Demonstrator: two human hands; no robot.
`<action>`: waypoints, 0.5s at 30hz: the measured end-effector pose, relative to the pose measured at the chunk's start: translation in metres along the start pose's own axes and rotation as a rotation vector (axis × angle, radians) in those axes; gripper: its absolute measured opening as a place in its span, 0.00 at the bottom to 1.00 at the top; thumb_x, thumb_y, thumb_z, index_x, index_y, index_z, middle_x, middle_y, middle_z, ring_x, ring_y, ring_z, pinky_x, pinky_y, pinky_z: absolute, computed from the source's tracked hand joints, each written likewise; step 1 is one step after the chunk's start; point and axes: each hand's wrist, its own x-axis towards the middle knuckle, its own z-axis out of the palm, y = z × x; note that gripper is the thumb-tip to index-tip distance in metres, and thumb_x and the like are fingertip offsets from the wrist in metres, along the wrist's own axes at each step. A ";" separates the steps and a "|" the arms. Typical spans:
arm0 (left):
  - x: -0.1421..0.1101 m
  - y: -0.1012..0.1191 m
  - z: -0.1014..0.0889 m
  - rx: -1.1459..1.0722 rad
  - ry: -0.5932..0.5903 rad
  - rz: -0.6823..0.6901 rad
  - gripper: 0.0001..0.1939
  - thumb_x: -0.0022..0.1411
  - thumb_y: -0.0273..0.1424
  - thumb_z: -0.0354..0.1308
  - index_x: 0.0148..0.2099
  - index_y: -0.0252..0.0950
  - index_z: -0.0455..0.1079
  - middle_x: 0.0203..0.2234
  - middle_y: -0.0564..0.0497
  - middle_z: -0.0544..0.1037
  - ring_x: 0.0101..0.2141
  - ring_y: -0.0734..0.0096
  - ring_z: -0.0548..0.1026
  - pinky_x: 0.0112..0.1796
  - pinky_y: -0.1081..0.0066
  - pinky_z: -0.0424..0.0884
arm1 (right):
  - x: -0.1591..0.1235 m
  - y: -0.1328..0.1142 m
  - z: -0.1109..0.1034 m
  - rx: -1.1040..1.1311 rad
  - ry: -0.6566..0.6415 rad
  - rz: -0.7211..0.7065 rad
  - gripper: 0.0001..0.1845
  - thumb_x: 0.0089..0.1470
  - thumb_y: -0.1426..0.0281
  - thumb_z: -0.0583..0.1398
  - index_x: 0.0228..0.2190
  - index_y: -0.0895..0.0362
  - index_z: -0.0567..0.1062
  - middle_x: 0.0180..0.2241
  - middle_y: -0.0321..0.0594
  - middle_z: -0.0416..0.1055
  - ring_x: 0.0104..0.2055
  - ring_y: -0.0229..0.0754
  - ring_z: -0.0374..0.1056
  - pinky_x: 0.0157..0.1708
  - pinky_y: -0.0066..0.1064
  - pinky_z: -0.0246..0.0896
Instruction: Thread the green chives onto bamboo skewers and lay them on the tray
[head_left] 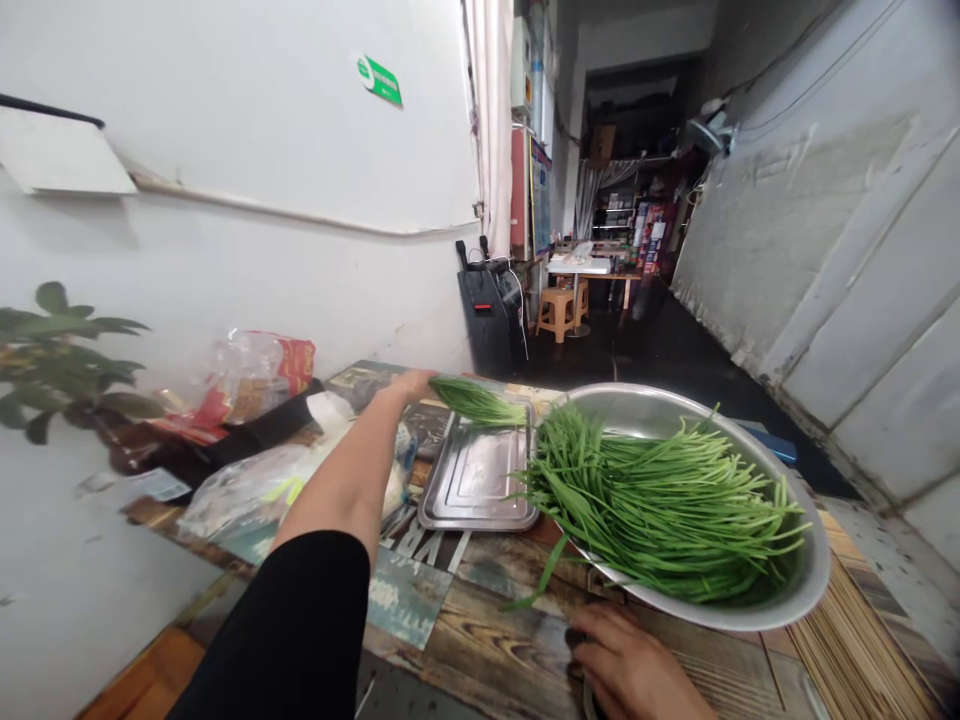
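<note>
My left hand (415, 386) reaches to the far end of a shallow metal tray (480, 515), closed on the leaf end of a small bunch of garlic chives (480, 402). The bunch lies across the tray's far part, pale stems to the right; my fingertips are partly hidden. To the right, a large oval metal basin (814, 560) holds a big heap of loose garlic chives (667, 500), some leaves hanging over its rim. In front of the basin, my right hand (630, 655) rests at the table's near edge, fingers loosely bent and apart from the chives.
Thin wooden skewers (862, 620) lie right of the basin on the patterned wooden table (510, 610). Plastic bags (247, 490) and a black box (255, 440) crowd the left side. Beyond stand a black speaker-like case (491, 315) and a stool (556, 312).
</note>
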 end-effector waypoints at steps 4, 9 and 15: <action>-0.004 0.002 0.010 0.064 -0.088 0.004 0.29 0.59 0.33 0.56 0.63 0.44 0.60 0.57 0.37 0.70 0.56 0.49 0.68 0.57 0.42 0.52 | 0.000 -0.004 -0.007 0.024 0.015 0.037 0.13 0.54 0.77 0.52 0.36 0.55 0.76 0.46 0.45 0.75 0.50 0.44 0.69 0.50 0.32 0.65; -0.025 0.004 0.013 0.117 0.040 -0.115 0.46 0.54 0.35 0.63 0.70 0.42 0.45 0.61 0.34 0.64 0.60 0.47 0.61 0.60 0.40 0.37 | -0.013 -0.008 -0.029 0.026 0.112 -0.019 0.15 0.57 0.78 0.51 0.39 0.55 0.75 0.39 0.44 0.77 0.41 0.41 0.73 0.42 0.28 0.69; -0.054 0.000 -0.020 0.071 0.231 -0.341 0.31 0.61 0.38 0.56 0.64 0.34 0.59 0.54 0.31 0.70 0.57 0.39 0.62 0.55 0.34 0.45 | -0.076 0.005 -0.069 -0.196 0.453 0.063 0.17 0.55 0.74 0.58 0.46 0.49 0.75 0.39 0.42 0.79 0.42 0.45 0.75 0.45 0.34 0.71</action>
